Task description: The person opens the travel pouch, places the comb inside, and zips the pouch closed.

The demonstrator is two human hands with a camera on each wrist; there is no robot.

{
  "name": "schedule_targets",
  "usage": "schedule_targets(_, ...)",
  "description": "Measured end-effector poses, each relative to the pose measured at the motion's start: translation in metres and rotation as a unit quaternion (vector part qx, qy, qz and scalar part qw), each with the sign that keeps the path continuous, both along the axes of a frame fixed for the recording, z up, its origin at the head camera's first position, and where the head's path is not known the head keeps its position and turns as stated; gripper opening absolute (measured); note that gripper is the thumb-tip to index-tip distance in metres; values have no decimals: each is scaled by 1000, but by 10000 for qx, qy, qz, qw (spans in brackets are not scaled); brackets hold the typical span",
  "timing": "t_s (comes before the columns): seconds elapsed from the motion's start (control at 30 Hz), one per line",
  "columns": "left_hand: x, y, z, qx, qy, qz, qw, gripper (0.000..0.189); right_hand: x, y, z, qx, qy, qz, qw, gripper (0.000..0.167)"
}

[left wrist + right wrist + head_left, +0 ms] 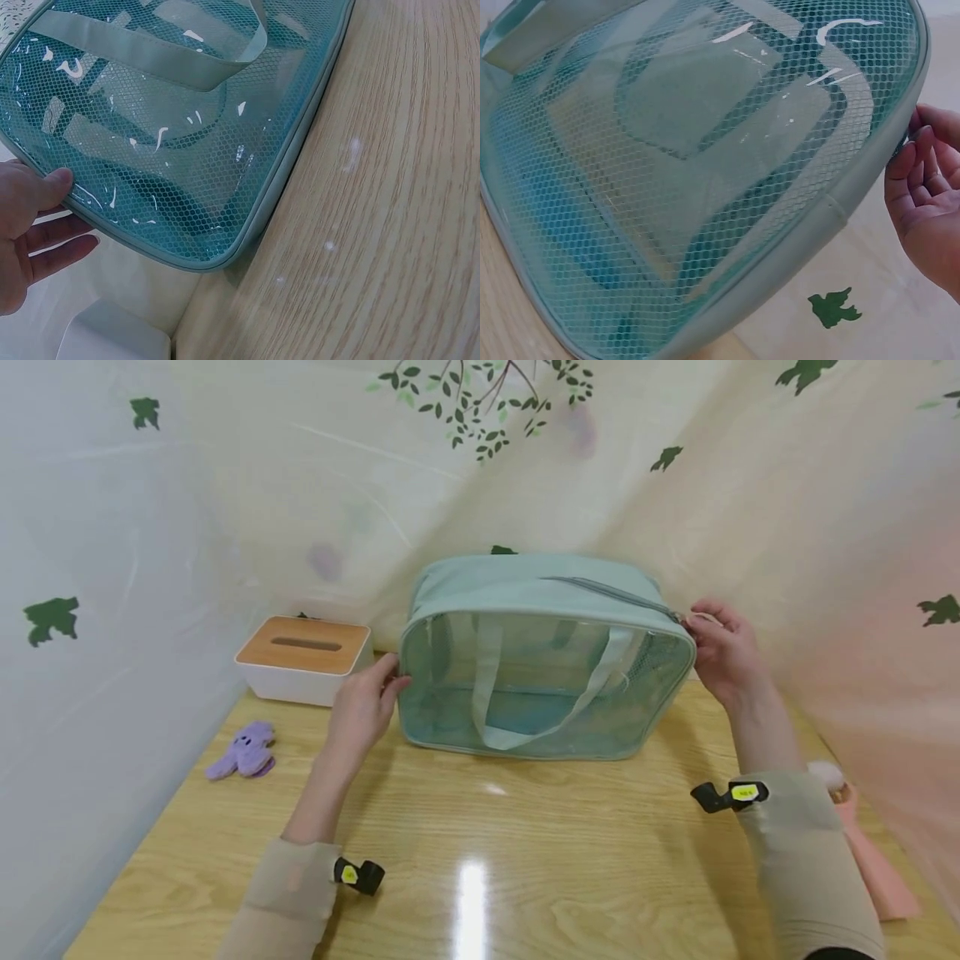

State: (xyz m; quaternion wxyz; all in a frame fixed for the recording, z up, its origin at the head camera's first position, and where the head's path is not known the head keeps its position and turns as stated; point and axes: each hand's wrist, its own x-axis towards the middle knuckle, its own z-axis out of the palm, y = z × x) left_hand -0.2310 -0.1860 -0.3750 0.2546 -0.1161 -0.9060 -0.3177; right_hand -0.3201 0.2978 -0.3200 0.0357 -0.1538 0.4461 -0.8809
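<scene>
We see a pale green mesh storage bag point(543, 656) standing upright on the wooden desk point(480, 860), near its back edge and close to the leaf-printed curtain point(525, 460) behind it. The bag's clear, netted front panel faces us, two fabric carry handles point(491, 689) hang against it, and a grey zipper point(607, 593) runs along the top toward the right corner.

Our left hand point(363, 706) rests against the bag's left edge, with the thumb on the piping and the other fingers fairly straight behind it; in the left wrist view the thumb point(52, 184) touches the rim of the mesh panel. Our right hand point(720, 647) is at the upper right corner, its fingers curled and pinching at the end of the zipper; the pull itself is too small to make out. In the right wrist view those curled fingers point(922, 161) sit just beside the bag's rounded edge.

To the left of the bag, a white tissue box with a wooden lid point(303, 658) stands by the wall. A small purple plush toy point(243, 752) lies on the desk nearer to us. A pink object point(873, 860) lies at the right edge, partly hidden by our sleeve.
</scene>
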Motion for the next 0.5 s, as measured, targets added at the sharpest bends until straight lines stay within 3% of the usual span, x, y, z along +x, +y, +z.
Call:
schedule_targets(0.23, 0, 3, 1, 34, -96, -62, 9999, 15, 6, 3, -16, -785, -109, -76, 9968, 29)
schedule_targets(0.5, 3, -1, 2, 57, -89, 13, 9999, 19, 4, 3, -33, -1102, -6, 346, 9933, 35)
